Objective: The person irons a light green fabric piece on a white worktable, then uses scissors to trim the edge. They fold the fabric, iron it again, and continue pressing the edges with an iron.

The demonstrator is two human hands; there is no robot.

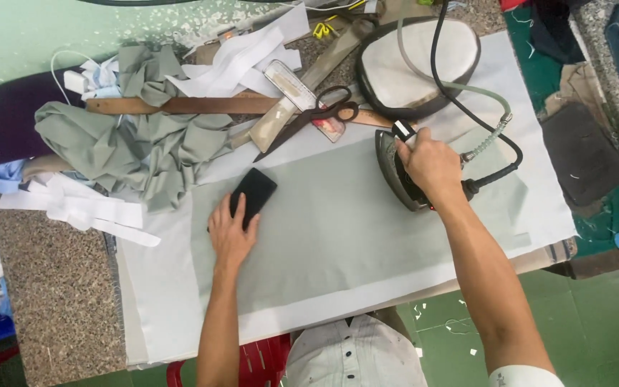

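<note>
At frame centre, grey cloth (338,222) is pinned flat by the left hand (232,233), fingers spread against a black block (253,195), while the right hand (431,166), fingers wrapped round its handle, guides an iron (395,168).

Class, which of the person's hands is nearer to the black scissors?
Right. The right hand grips the iron just right of the scissors; the left hand lies farther below.

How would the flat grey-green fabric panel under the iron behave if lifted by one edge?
The grey-green panel would likely droop limply; similar cloth lies crumpled nearby. It seems light and prone to sliding, since the left hand presses it flat while the right hand grips the iron.
</note>
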